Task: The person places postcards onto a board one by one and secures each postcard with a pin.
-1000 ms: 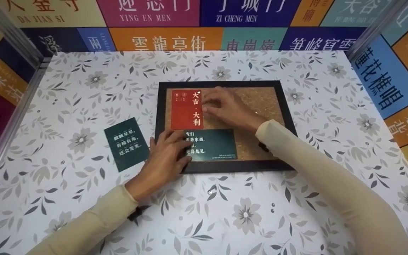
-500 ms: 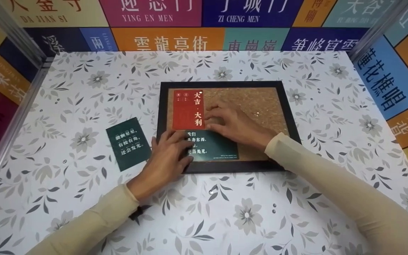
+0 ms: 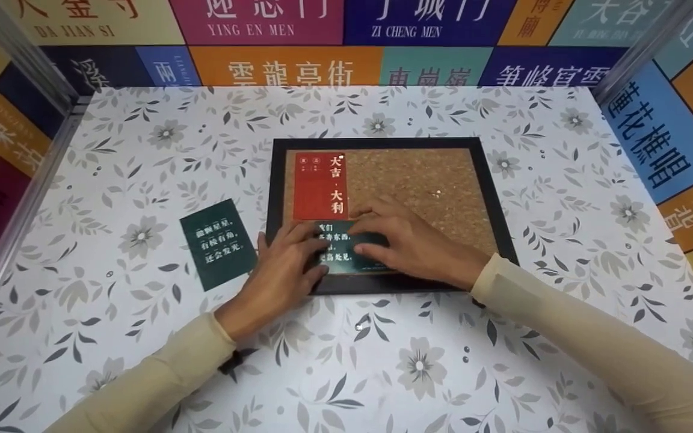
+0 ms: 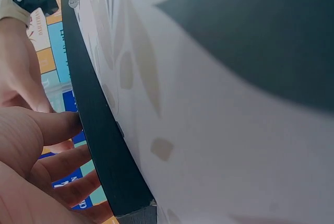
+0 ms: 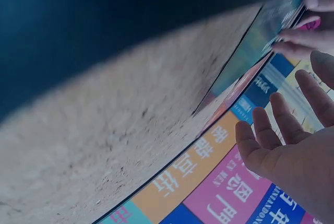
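Note:
A cork board (image 3: 409, 171) in a black frame bears an upright red card (image 3: 313, 195) at its upper left and a green card (image 3: 337, 246) below it. My left hand (image 3: 277, 270) rests at the green card's left end and the frame's lower left, covering both in part; in the left wrist view this hand (image 4: 57, 166) has its thumb and fingertips along the black frame edge (image 4: 99, 125). Over the green card's right part lies my right hand (image 3: 412, 240), fingers loosely bent, nothing seen in them. Whether its fingertips touch the card, I cannot tell.
A second green card (image 3: 217, 243) lies tilted on the flowered table cover (image 3: 136, 337), left of the frame. Small shiny bits sit on the cork (image 3: 460, 193), at the red card's top right corner and on the cover before the frame. Lettered colored panels (image 3: 286, 66) stand behind.
My right hand has moved down from beside the red card's right edge to over the green card, uncovering more cork. My left hand keeps its place.

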`<state>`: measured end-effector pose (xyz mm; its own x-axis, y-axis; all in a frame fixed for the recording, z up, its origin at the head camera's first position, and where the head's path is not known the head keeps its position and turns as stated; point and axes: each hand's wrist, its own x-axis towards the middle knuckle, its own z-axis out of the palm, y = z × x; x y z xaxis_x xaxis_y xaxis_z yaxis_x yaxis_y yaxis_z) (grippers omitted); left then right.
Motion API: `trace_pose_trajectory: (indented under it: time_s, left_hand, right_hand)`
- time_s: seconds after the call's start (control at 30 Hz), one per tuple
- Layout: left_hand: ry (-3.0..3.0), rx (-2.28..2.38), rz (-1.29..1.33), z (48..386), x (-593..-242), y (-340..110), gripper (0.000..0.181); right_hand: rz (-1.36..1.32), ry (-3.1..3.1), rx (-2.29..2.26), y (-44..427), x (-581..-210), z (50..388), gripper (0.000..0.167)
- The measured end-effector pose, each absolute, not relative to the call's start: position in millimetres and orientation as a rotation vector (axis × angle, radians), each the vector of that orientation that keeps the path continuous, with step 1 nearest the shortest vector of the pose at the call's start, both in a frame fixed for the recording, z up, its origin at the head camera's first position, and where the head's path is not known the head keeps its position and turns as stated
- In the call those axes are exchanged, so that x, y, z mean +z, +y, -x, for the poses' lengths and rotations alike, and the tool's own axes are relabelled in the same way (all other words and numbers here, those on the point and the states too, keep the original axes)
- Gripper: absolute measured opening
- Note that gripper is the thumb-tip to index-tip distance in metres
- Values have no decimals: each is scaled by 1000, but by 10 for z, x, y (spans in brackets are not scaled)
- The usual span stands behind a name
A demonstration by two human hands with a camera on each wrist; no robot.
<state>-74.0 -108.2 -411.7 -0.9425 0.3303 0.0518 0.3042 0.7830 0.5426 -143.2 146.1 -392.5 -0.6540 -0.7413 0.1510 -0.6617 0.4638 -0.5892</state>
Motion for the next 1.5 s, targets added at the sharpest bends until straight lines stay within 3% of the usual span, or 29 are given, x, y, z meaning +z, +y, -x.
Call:
trace_pose_trajectory:
  time_s: [0.4, 0.87, 1.5]
  left_hand:
    - [2921, 860, -517, 748, -4115, -1067, 44]
    - [2919, 876, -513, 749, -4115, -1075, 44]
    - [2912, 902, -523, 742, -4123, -1078, 44]
  right_hand:
    - [1459, 2571, -879, 1534, -4013, 1184, 23]
    - [1535, 2557, -782, 1560, -4051, 936, 26]
    - [1678, 2530, -704, 1641, -4132, 682, 15]
